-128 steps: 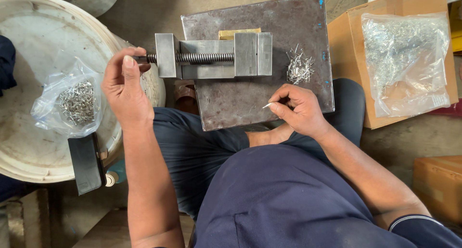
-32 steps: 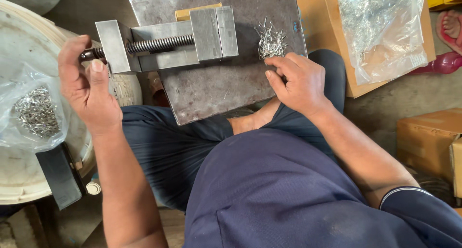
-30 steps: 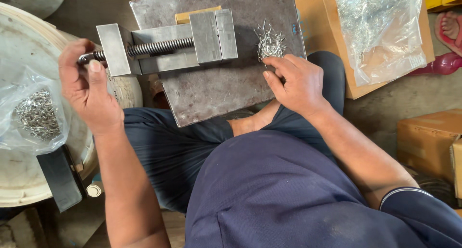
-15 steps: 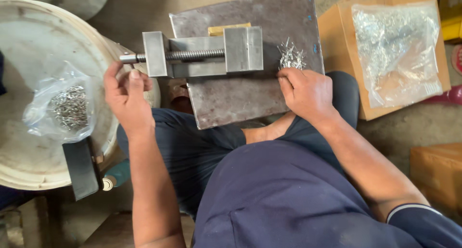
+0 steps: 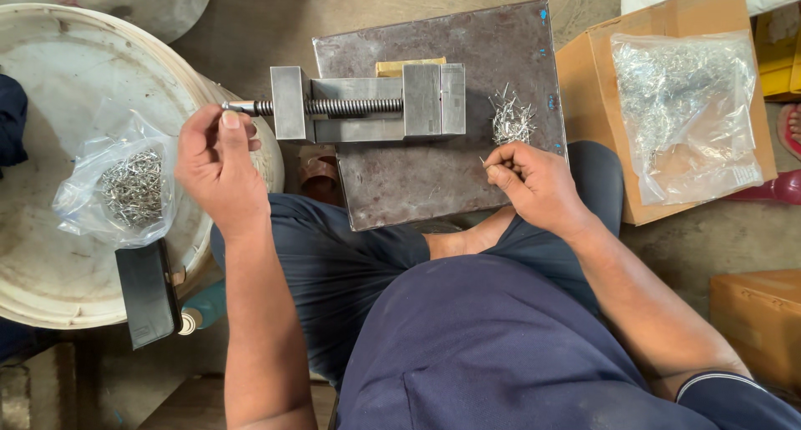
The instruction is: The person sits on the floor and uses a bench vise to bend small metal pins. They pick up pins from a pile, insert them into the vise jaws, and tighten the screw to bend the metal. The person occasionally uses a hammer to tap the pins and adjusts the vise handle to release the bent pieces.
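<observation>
So the person has a small steel vise (image 5: 367, 105) sitting on a rusty metal plate (image 5: 442, 171) across their lap. The right hand (image 5: 534, 184) now has one thin metal pin (image 5: 486, 159) pinched between thumb and fingertips, pointing toward the pile of loose pins (image 5: 511, 123) just right of the vise. Half a second ago that hand was lying flatter near the pile with nothing visible in it, so it looks like it just picked one up.

The left hand (image 5: 219, 165) has come off the vise screw's end a bit. A second ago it was wrapped tight around the handle; now the fingers are loosely curled, thumb up just below the screw tip (image 5: 238, 107), barely touching if at all. Can't tell how wide the vise's gap is from here.

Seems like one cycle ended and a fresh pin is ready to go in.

Off to the left there's a clear bag of pins (image 5: 125, 184) on a white tub lid (image 5: 50, 263), plus another bag (image 5: 684, 113) on a cardboard box (image 5: 592, 88) to the right.
</observation>
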